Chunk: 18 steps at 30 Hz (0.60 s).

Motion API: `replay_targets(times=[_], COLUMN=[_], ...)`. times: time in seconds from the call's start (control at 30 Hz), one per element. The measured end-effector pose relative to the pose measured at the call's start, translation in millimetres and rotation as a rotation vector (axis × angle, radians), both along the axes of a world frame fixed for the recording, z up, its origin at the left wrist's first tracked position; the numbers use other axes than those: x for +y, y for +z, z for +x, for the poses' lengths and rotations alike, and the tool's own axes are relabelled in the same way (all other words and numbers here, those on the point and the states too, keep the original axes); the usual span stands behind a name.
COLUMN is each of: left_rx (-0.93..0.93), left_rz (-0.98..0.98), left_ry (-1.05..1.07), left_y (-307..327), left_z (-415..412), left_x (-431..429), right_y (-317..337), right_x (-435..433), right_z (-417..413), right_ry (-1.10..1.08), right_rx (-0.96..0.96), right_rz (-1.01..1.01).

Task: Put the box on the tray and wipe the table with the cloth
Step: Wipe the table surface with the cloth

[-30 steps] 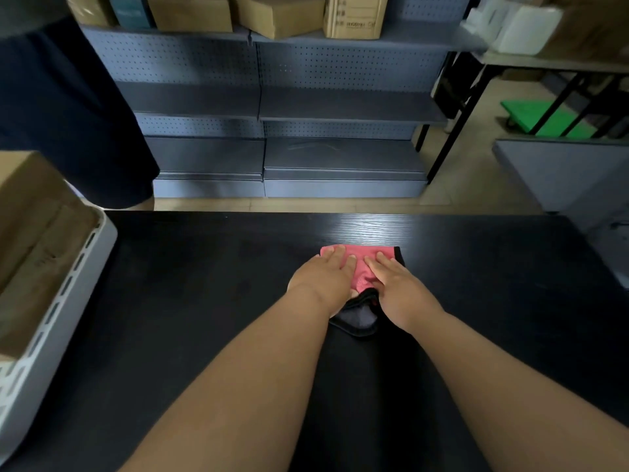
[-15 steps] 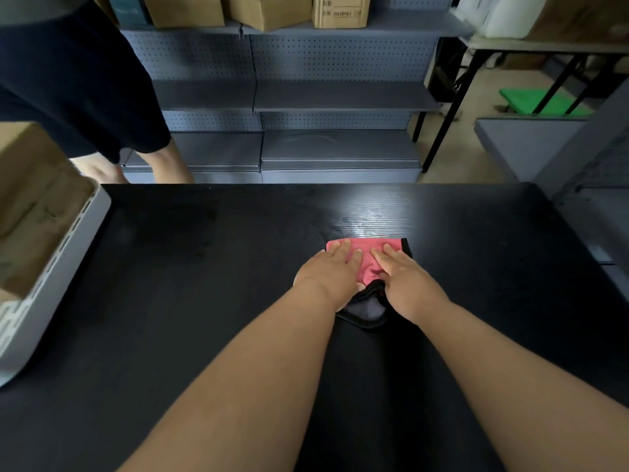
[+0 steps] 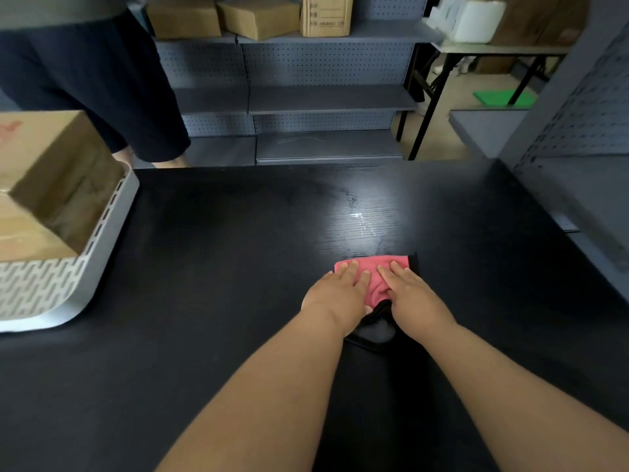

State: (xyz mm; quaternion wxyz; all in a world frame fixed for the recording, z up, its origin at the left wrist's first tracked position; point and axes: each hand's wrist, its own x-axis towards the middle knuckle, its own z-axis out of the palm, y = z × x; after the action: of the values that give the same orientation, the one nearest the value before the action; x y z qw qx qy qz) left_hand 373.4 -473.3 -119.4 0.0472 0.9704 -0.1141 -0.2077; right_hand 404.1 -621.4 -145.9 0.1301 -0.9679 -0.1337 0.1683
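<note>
A pink cloth with a black edge [image 3: 376, 279] lies flat on the black table [image 3: 221, 267], right of centre. My left hand [image 3: 337, 294] and my right hand [image 3: 413, 296] press down on it side by side, fingers spread and flat. A dark fold of the cloth [image 3: 374, 332] shows between my wrists. At the left edge a brown cardboard box [image 3: 51, 185] sits inside the white slotted tray [image 3: 61, 287].
Another person in dark clothes [image 3: 92, 80] stands behind the table's far left. Grey perforated shelving [image 3: 323, 69] with cardboard boxes on top lines the back. A grey shelf unit [image 3: 578, 185] flanks the table's right side. A wet streak [image 3: 360, 219] shines beyond the cloth.
Both hands and the cloth have slid back toward me over the table, leaving a wet streak ahead. The view has tilted, so more of the tray and box shows.
</note>
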Motion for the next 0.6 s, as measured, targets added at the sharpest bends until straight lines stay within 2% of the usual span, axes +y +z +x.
replay_targets(times=[0.33,0.6], left_rx=[0.009,0.003], left_rz=[0.020,0.036], left_ry=[-0.035,0.015], left_y=[1.0,5.0], left_z=[-131.0,-209.6], left_x=[43.4,100.9], right_y=[14.9,11.4], right_x=[47.0,103.5], right_z=[-142.1,-209.3], right_ry=[-0.026,0.043], right_rx=[0.014,0.032], right_rz=[-0.006,0.016])
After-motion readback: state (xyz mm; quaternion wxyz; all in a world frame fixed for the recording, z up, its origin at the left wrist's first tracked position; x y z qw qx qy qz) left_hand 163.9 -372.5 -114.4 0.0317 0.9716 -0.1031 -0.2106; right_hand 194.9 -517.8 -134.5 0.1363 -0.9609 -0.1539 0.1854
